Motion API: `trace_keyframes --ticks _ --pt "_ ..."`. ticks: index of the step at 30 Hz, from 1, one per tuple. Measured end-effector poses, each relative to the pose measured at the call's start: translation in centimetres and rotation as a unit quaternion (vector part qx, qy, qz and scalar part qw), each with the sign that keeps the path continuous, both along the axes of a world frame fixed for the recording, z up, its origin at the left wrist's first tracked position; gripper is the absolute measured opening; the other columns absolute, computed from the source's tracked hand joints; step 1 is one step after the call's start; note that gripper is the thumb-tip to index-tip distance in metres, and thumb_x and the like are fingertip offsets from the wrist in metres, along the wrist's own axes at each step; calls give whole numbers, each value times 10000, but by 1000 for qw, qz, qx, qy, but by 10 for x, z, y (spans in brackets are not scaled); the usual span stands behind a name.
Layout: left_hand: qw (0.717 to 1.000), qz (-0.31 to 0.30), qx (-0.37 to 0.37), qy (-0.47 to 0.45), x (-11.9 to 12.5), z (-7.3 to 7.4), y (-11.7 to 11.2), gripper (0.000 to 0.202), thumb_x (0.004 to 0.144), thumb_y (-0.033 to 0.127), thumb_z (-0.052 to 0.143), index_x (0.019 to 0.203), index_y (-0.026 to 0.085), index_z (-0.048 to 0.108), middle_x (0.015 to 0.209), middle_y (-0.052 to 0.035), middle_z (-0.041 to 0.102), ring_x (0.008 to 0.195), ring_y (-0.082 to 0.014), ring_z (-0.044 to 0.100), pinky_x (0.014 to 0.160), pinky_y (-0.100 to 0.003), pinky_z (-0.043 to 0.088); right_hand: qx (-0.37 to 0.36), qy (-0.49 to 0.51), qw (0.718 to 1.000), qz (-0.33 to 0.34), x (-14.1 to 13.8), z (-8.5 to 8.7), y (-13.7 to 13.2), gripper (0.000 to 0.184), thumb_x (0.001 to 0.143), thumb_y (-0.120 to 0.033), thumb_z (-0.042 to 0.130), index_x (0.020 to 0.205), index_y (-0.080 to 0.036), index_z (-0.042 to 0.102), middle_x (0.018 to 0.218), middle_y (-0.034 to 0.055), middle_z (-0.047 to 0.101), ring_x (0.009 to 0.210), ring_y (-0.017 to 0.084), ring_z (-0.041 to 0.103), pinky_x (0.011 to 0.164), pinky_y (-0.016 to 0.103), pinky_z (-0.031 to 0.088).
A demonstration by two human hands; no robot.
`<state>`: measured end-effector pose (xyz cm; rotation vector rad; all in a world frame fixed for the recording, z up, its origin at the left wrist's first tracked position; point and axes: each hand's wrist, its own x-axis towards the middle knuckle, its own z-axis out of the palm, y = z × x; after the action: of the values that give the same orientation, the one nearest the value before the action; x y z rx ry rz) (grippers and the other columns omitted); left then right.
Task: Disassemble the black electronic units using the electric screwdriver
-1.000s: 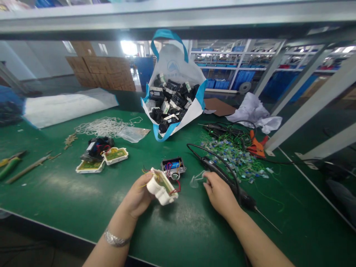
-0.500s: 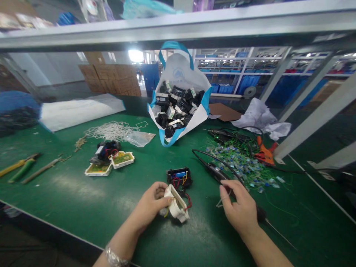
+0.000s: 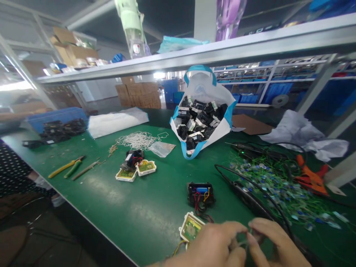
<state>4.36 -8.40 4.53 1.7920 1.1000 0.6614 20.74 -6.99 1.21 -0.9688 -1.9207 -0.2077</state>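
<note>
My left hand [image 3: 215,244] and my right hand [image 3: 278,243] meet at the lower right, fingertips pinched on a thin whitish loop [image 3: 242,244]. It is blurred and partly hidden by the fingers. Beside my left hand lies a white housing [image 3: 182,229] with a circuit board inside, partly covered by that hand. Red wires run from it to a black case [image 3: 200,194] holding a blue cylindrical cell. A soldering iron [image 3: 250,198] with a black cable rests close behind my right hand.
Behind stands a white-and-blue bag [image 3: 219,128] full of black units. Green-wired parts [image 3: 278,189] and an orange clamp [image 3: 310,176] are at right. To the left are white loops [image 3: 137,141], two white housings [image 3: 146,168], pliers [image 3: 66,167] and a blue crate [image 3: 59,115]. A shelf [image 3: 178,57] spans above.
My view has swung left and up. My left hand has let go of the white housing, which now lies board side up. Both hands have come together on the thin loop that my right hand held.
</note>
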Motion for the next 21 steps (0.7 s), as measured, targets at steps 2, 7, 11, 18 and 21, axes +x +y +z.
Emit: trace_keyframes --ticks 2,7,11,18,21 --pt "999 24 21 -30 -25 19 15 259 765 176 400 820 165 653 705 -15 615 641 -131 530 609 -227 415 -10 2 1000 -12 -3 1 1 202 858 -359 468 946 -178 490 897 89 543 758 189 572 626 284 514" --pt "965 201 148 75 -109 88 94 121 687 168 556 695 151 675 626 -15 617 652 -168 558 692 -270 418 -77 -8 995 -57 -5 -7 8 276 875 -381 422 1071 -188 430 1047 131 476 710 173 556 588 290 526" --pt "826 371 252 341 -168 130 146 244 774 211 477 906 57 613 908 -88 617 948 -250 533 856 -360 360 -118 -59 986 -101 0 -18 17 263 887 -346 361 1068 -171 438 1042 129 472 851 218 549 631 306 531" --pt "746 380 316 446 -186 93 140 476 824 341 411 1166 10 419 1238 -188 388 1155 -378 329 927 -499 273 -173 -140 958 -179 7 -25 26 306 865 -275 349 1117 -123 433 1089 138 426 914 240 517 732 355 503" --pt "839 227 281 406 -165 50 119 442 743 335 541 1121 106 514 1162 -162 475 1116 -313 409 954 -427 301 -188 -174 940 -224 14 -24 32 315 830 -233 426 1110 -91 447 1069 149 429 940 255 494 788 364 474"
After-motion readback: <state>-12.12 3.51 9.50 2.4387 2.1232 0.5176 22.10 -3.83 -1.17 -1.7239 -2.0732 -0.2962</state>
